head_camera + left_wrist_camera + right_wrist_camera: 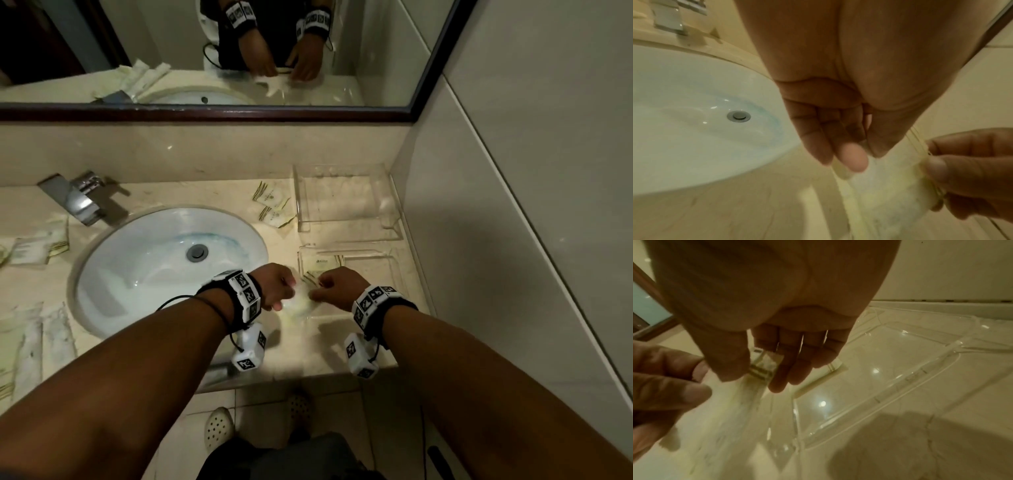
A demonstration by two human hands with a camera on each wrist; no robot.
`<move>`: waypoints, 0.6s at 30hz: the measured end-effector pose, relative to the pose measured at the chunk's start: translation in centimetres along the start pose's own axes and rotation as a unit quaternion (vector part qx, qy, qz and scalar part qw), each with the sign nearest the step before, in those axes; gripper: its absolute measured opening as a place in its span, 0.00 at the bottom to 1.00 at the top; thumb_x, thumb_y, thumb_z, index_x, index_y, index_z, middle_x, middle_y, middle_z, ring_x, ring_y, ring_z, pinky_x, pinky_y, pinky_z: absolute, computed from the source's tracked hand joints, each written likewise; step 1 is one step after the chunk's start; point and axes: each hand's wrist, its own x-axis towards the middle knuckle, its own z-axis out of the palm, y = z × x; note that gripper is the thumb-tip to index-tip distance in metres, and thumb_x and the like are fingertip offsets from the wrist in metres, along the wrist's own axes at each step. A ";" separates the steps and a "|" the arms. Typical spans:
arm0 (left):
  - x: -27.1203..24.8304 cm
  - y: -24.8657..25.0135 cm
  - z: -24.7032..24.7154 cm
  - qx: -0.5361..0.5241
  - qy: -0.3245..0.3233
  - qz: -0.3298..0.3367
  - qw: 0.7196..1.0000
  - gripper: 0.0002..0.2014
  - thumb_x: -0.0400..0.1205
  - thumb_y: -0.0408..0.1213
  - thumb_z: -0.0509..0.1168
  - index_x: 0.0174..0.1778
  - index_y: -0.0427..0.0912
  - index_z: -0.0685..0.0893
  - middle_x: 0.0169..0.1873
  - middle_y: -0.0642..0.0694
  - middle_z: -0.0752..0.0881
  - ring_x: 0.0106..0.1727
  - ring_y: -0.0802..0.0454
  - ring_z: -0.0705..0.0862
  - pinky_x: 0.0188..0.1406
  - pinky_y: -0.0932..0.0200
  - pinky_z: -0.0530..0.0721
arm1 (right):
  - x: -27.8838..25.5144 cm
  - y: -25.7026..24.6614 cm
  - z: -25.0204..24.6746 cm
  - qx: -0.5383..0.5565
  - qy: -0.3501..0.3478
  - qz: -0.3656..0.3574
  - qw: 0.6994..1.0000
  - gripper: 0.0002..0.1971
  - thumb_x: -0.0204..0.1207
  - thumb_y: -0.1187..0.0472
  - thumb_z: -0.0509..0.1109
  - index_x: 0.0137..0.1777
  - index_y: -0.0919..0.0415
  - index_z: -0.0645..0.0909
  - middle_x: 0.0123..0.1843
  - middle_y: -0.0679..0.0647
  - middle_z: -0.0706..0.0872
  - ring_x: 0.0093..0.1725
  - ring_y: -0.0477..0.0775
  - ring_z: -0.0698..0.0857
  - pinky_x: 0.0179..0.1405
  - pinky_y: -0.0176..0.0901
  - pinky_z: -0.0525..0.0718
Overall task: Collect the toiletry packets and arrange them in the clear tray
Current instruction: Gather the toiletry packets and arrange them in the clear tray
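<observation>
Both hands hold one pale toiletry packet (300,303) between them, above the counter at the near left corner of the front clear tray (390,274). My left hand (287,291) pinches its left edge and my right hand (318,290) pinches its right edge. In the left wrist view the left hand (855,157) grips the packet (890,191) with the fingertips of the right hand (937,164) on the far side. In the right wrist view the right hand (754,378) pinches the packet (735,415) by its striped end. Two packets (323,264) lie in the tray.
A second clear tray (387,209) stands at the back by the wall. Loose packets (272,205) lie left of it. More packets (34,246) lie left of the sink (113,274), and others (30,342) at the near left. A chrome tap (80,198) stands behind the basin.
</observation>
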 end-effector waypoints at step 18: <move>3.3 7.2 1.7 0.258 0.076 0.090 0.959 0.24 0.84 0.46 0.64 0.77 0.48 0.74 0.75 0.45 0.75 0.74 0.45 0.75 0.72 0.57 0.71 | 1.6 8.4 -3.9 0.132 0.157 0.241 0.948 0.18 0.85 0.65 0.60 0.73 0.67 0.77 0.70 0.67 0.81 0.69 0.65 0.80 0.54 0.41 0.74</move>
